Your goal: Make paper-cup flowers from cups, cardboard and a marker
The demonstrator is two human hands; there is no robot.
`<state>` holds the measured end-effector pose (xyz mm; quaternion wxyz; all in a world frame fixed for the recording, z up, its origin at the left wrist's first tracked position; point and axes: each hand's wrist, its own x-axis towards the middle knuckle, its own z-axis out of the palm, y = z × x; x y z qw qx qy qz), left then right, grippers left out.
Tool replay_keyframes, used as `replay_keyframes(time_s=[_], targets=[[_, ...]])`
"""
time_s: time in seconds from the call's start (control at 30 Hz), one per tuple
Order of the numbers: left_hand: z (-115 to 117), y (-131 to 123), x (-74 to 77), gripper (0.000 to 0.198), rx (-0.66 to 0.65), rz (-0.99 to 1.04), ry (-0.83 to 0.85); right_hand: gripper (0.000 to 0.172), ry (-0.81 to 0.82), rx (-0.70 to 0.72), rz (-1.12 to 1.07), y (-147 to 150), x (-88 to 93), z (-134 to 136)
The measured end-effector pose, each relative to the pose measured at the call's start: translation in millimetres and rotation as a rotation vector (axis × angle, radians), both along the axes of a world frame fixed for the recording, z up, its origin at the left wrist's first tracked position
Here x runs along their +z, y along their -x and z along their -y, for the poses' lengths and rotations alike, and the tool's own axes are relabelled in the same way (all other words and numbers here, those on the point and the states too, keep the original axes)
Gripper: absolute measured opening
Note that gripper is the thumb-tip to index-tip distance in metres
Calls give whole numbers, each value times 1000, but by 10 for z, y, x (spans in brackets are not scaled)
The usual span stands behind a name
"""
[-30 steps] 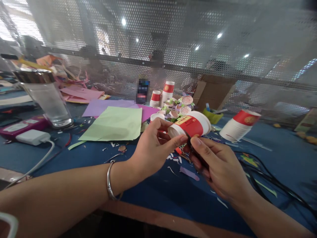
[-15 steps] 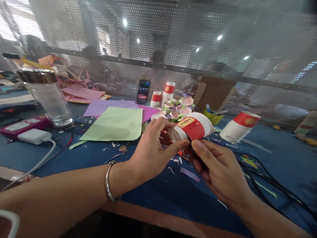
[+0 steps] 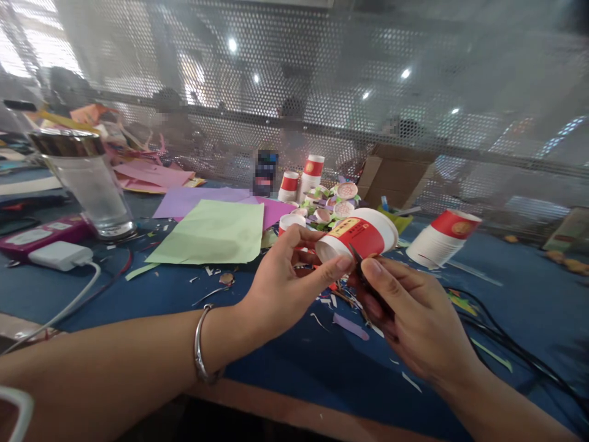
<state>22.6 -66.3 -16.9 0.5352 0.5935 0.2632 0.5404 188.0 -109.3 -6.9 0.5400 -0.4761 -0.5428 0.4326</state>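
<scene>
My left hand (image 3: 288, 279) grips the base end of a red-and-white paper cup (image 3: 361, 234) lying sideways above the blue table (image 3: 285, 362), thumb and fingers pinched on it. My right hand (image 3: 409, 316) is closed round small dark scissors (image 3: 361, 273), whose blades touch the cup's lower edge beside my left thumb. A metal bangle (image 3: 201, 344) sits on my left wrist.
A green sheet (image 3: 211, 233) and a purple sheet (image 3: 197, 199) lie behind my hands. A glass tumbler (image 3: 92, 184) and a white charger (image 3: 62, 255) stand left. More paper cups (image 3: 444, 236) and cut pieces (image 3: 334, 202) lie behind. Black cables (image 3: 501, 334) run right. A perforated screen (image 3: 322, 92) backs the table.
The cup has been turned slightly in my left hand. My right hand has shifted a little, and the scissor blades now show against the cup's edge.
</scene>
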Motion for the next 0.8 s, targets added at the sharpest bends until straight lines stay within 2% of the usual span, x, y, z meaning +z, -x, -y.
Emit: replay_keyframes(time_s=[0.53,0.8], targets=[[3,47,98,39,37,-59,-34,39,7,45,-36,-5,-33,-8],[-29,38,81,40,46,-62,-27,44,34,41,-56,21,-13,-7]])
